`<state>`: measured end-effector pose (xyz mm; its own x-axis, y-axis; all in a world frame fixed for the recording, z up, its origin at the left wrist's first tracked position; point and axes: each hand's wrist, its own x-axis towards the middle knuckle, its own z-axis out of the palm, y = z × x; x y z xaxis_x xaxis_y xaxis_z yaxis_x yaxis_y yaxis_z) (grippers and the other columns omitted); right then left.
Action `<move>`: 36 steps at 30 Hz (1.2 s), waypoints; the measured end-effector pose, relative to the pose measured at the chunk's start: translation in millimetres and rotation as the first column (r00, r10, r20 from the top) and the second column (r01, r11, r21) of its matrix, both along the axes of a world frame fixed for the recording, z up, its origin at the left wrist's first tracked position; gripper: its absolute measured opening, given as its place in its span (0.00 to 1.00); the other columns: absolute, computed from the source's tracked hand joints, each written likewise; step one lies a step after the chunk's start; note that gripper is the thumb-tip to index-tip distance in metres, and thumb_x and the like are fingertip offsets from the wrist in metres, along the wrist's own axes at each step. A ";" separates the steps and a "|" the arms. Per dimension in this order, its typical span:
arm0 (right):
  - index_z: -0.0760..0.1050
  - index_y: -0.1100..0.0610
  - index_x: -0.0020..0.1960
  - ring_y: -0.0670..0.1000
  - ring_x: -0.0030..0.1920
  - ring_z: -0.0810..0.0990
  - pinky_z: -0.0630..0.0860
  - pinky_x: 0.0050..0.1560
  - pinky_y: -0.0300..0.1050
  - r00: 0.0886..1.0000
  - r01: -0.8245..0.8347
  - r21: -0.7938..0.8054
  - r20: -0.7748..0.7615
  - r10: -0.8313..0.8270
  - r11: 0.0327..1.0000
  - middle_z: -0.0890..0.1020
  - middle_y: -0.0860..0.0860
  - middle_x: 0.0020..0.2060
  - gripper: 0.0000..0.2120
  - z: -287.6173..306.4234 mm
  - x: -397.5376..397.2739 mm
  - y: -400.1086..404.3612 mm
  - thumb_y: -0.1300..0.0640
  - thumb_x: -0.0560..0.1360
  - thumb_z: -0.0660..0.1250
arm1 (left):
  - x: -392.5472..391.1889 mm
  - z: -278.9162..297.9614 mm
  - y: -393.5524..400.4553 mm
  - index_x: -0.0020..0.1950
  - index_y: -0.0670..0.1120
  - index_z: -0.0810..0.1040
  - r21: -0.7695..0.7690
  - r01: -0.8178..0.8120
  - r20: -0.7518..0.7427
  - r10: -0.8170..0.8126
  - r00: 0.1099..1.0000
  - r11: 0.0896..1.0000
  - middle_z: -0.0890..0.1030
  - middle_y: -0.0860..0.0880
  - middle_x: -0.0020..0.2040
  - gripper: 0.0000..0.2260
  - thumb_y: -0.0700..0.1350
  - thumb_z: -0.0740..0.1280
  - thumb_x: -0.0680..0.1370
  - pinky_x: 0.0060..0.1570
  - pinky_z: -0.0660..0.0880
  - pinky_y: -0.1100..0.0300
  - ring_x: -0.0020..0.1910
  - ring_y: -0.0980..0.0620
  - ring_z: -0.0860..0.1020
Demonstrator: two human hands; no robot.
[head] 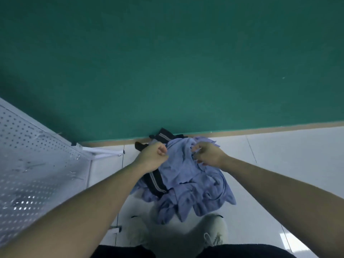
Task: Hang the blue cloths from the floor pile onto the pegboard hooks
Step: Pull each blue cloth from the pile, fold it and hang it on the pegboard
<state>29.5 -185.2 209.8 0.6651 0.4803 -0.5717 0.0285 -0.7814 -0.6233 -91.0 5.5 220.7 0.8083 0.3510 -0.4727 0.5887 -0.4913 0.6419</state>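
Head view, the only one given: picking up is the step in hand, with both hands reaching down over the pile of blue cloths (193, 185) heaped on the white tiled floor (279, 174), close against the foot of the green wall (167, 62). The left hand (151, 157) has its fingers (162, 150) curled tight at the upper left edge of the topmost blue cloth (178, 164), and appears to pinch that edge, though the exact contact is small and hard to make out. The right hand (208, 154) has its fingers curled into the fabric at the cloth's upper right, gripping a bunched fold. Judging from this, one cloth is being separated from the heap and nothing has yet reached the hooks. The next move calls for lifting that cloth free of the others, spreading it between the hands, and carrying it left to the pegboard (31, 164). The cloths look soft, thin and crumpled, lying in loose folds with limp corners. Tangled among them is a black garment with grey stripes (157, 183), which could drag up with the cloth. The pegboard is a white sheet, presumably metal, perforated in regular rows, with slim wire hooks (74, 176) on it. White shoes (214, 233) show below.
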 end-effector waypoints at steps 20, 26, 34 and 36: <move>0.76 0.59 0.48 0.51 0.34 0.73 0.76 0.36 0.43 0.746 0.492 -0.074 -0.478 -0.464 0.867 0.75 0.55 0.36 0.03 -218.7 -6.2 63.6 0.59 0.79 0.69 | 25.0 -236.4 3.1 0.56 0.45 0.77 0.212 0.346 -0.167 -0.315 0.934 0.914 0.75 0.47 0.56 0.06 0.43 0.65 0.80 0.51 0.74 0.51 0.56 0.44 0.77; 0.60 0.52 0.37 0.49 0.33 0.64 0.62 0.34 0.43 0.901 0.389 0.155 -0.271 -0.339 0.908 0.64 0.49 0.31 0.20 -184.7 -2.7 65.0 0.55 0.78 0.70 | 5.4 -205.1 4.6 0.46 0.46 0.67 0.166 0.079 0.158 -0.105 0.982 0.983 0.71 0.50 0.43 0.06 0.40 0.62 0.82 0.39 0.68 0.53 0.39 0.49 0.72; 0.64 0.52 0.38 0.47 0.35 0.67 0.66 0.40 0.43 0.932 0.361 0.459 -0.154 -0.328 0.812 0.68 0.49 0.32 0.15 -88.6 -1.8 72.1 0.61 0.80 0.65 | 16.5 -104.3 2.8 0.54 0.49 0.70 -0.284 -0.203 0.235 0.273 0.933 0.937 0.80 0.49 0.49 0.05 0.39 0.59 0.84 0.47 0.73 0.59 0.48 0.52 0.78; 0.64 0.53 0.38 0.47 0.33 0.66 0.67 0.40 0.46 0.922 0.381 0.508 -0.148 -0.358 0.773 0.68 0.49 0.30 0.15 -62.0 -3.4 73.2 0.62 0.80 0.65 | 19.6 -74.2 1.1 0.55 0.47 0.71 -0.305 -0.214 0.295 0.305 0.905 0.928 0.80 0.47 0.50 0.04 0.39 0.59 0.84 0.45 0.72 0.61 0.47 0.53 0.77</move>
<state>26.1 -112.0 147.8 0.8348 0.4331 -0.3400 -0.2299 -0.2869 -0.9300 -71.4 6.6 146.5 0.8302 0.4719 -0.2968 0.4028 -0.1395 0.9046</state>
